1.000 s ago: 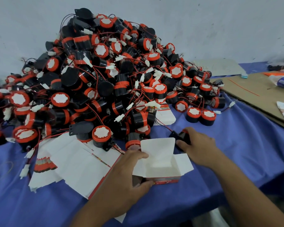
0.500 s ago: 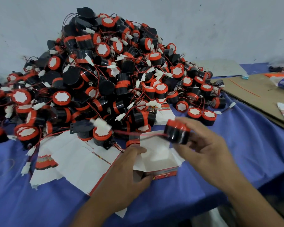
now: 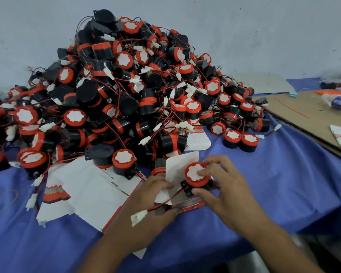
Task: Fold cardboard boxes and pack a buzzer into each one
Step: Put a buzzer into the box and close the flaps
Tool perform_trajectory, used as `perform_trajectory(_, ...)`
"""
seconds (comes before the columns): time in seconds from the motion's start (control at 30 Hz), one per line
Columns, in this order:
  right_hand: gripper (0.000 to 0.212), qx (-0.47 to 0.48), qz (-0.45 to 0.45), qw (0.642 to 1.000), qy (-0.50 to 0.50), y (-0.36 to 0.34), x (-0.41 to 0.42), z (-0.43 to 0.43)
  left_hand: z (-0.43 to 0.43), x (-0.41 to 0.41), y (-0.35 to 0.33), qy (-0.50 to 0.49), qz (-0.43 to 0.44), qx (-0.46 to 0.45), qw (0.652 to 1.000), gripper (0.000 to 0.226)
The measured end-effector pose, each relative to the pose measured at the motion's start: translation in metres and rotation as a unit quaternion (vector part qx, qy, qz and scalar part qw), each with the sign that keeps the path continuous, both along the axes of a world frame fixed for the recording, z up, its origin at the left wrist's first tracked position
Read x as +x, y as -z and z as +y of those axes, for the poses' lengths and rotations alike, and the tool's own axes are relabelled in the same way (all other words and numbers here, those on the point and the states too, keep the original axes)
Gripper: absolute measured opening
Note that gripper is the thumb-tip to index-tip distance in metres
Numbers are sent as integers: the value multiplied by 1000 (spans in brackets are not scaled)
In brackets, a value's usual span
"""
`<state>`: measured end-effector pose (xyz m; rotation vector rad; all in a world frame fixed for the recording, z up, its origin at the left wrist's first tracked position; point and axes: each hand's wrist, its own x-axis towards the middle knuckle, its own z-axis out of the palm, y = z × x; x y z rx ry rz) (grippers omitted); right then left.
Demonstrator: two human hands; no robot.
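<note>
One buzzer (image 3: 193, 179), black-bodied with an orange cap and a white face, is sitting upright in the mouth of a small open box (image 3: 176, 168), its cap standing above the white flaps. The right hand (image 3: 226, 194) is gripping it, with one fingertip pressing on the white face and the thumb curling against the black body below. A red wire (image 3: 165, 201) is trailing from the buzzer across the left hand (image 3: 150, 205) to a white connector (image 3: 139, 218) lying on that hand's back. The left hand is holding the box, fingers curled round its near left side. Flat white box blanks (image 3: 91, 190) are lying just left of the box on the blue cloth (image 3: 283, 174). Behind them a tall heap of buzzers (image 3: 126, 95) is leaning against the pale wall (image 3: 244, 26). Two more buzzers (image 3: 240, 139) are standing side by side at its right foot, and a brown cardboard sheet (image 3: 307, 119) is lying further right.
</note>
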<state>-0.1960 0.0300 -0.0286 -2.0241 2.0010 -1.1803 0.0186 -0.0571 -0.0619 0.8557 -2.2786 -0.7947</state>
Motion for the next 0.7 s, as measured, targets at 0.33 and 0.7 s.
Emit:
perform_trajectory(0.33,23,49,41,998,-27,1,10,-6,-1,7,-8,61,1,18,998,29)
perform_trajectory(0.7,11,17,3,1000,-17,2,17,-9,1,5,-9,53,34,45,997,36)
